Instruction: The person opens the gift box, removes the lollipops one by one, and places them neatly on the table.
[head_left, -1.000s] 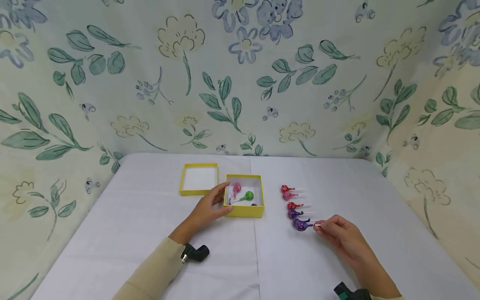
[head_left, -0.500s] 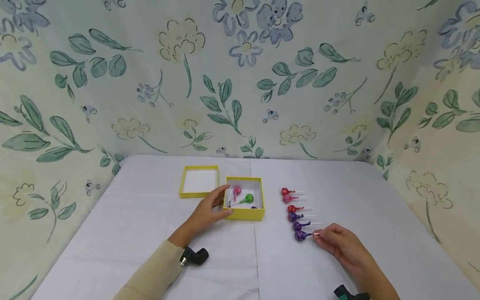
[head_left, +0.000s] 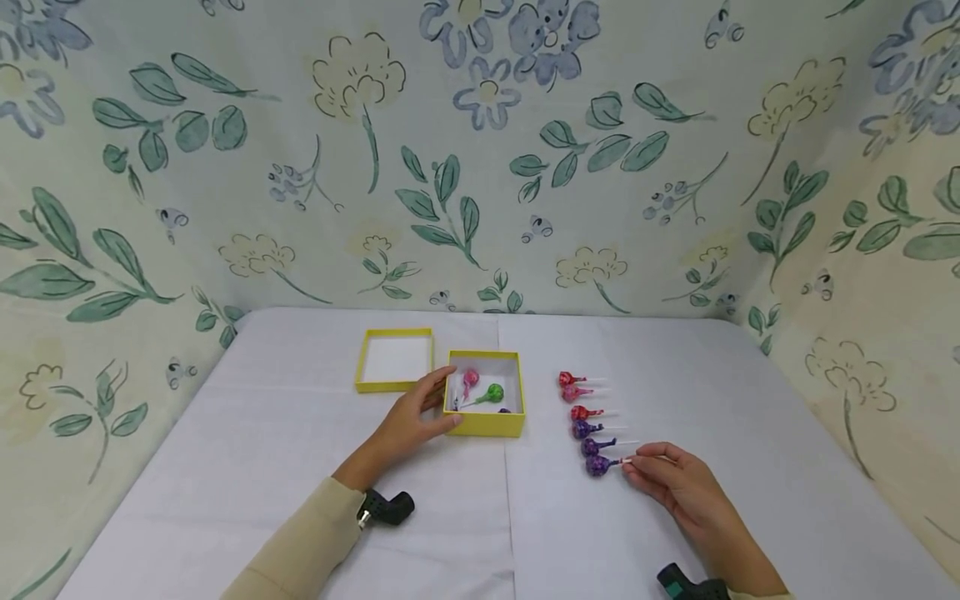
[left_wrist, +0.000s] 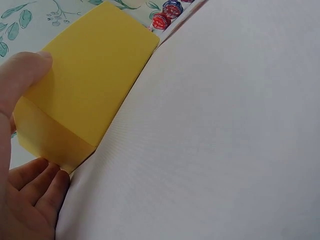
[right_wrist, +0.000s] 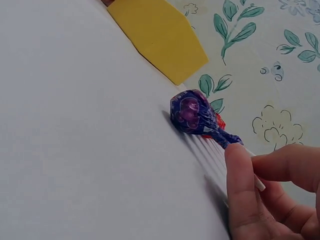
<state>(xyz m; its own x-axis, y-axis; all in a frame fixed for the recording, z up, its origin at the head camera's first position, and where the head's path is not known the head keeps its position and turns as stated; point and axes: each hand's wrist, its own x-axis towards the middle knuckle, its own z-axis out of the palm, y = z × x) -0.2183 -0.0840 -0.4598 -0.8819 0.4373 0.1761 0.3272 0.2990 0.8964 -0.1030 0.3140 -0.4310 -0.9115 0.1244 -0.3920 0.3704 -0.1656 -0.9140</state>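
Observation:
My right hand [head_left: 678, 487] pinches the white stick of a purple-wrapped lollipop [head_left: 597, 466] between thumb and fingers, at the near end of a row of lollipops. In the right wrist view this lollipop [right_wrist: 190, 112] is close over the white cloth, its shadow beside it. Behind it lie two more purple lollipops [head_left: 592, 447], then red and pink ones [head_left: 581, 412], sticks to the right. My left hand [head_left: 405, 425] holds a yellow box [head_left: 491, 426] by its left side, thumb on the front wall. Inside are a pink lollipop [head_left: 470, 377], a green one [head_left: 494, 392] and partly hidden purple wrappers.
Left of the box, behind my left hand, lies the yellow-edged lid [head_left: 393, 385], its white inside up. A white cloth [head_left: 262, 433] covers the table. Floral fabric [head_left: 450, 167] stands behind the table and at both sides.
My right hand has brought the purple lollipop a little nearer to me, from overlapping its neighbour to the near end of the row. The left hand has stayed on the box.

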